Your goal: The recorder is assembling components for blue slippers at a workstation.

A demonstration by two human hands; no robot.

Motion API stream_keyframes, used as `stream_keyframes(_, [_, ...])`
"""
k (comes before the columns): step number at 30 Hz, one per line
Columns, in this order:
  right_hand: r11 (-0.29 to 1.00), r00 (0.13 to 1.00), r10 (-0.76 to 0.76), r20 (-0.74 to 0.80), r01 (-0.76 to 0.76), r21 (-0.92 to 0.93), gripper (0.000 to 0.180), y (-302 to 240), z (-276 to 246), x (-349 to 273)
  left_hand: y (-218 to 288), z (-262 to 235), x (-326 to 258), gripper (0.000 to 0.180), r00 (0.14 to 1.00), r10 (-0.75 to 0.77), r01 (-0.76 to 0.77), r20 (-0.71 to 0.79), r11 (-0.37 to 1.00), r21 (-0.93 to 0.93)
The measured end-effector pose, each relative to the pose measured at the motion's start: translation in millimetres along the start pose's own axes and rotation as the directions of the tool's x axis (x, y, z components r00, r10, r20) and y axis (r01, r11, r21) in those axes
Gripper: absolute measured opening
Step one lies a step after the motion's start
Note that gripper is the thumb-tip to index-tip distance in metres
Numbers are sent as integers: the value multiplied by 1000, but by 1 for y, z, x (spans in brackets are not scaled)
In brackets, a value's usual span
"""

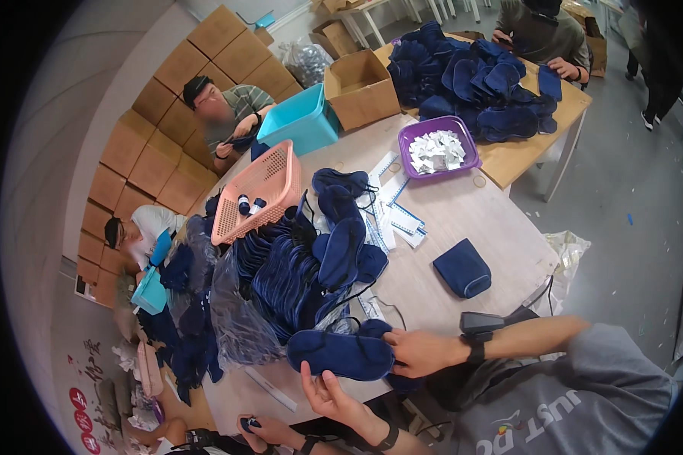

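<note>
A navy blue sleep mask (pixel 340 355) with a dark strap lies in front of me at the table's near edge. My right hand (pixel 426 352) has its fingers closed at the mask's right end, where more dark blue fabric shows behind and below. Below the mask, my left hand (pixel 332 396) is palm up with its fingers stretched apart, the fingertips at the mask's lower edge. Just beyond lies a long stacked row of similar masks (pixel 281 277), with looser ones (pixel 341 243) on its right. A navy pouch (pixel 463 268) rests farther right on the table.
A pink basket (pixel 281 182), turquoise bin (pixel 300 121), open carton (pixel 362 91) and purple tray of small white packets (pixel 472 161) stand farther back. Clear plastic (pixel 239 318) lies left. Co-workers sit around; another person's hands (pixel 269 431) are close at lower left.
</note>
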State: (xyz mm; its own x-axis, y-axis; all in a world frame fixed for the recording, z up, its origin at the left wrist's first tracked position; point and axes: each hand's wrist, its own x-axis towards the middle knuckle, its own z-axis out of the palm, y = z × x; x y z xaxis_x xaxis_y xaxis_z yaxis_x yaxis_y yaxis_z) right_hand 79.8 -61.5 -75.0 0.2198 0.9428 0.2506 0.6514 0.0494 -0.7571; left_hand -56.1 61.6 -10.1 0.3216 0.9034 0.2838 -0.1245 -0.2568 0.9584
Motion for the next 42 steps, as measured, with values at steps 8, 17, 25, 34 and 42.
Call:
stream_keyframes(8, [801,987,162,6,-135,583,60,-34,-67,-26,8,35,-23,46,999,12,-17,-37,990,-138])
stream_keyframes(17, [936,876,139,-462,36,350,28,-52,-164,-61,11,39,-52,42,949,292,-267,-121,945,189])
stream_keyframes(25, [716,666,452,-593,125,687,24,-63,-157,-80,36,76,-69,63,948,309,-311,82,950,11])
stream_keyframes(34, [865,956,203,-211,-74,497,48,-30,-166,-116,30,89,-56,28,979,-53,99,195,968,-232])
stream_keyframes(42, [892,962,217,-168,-125,435,34,-55,-181,-80,48,82,-28,22,613,-193,277,766,961,20])
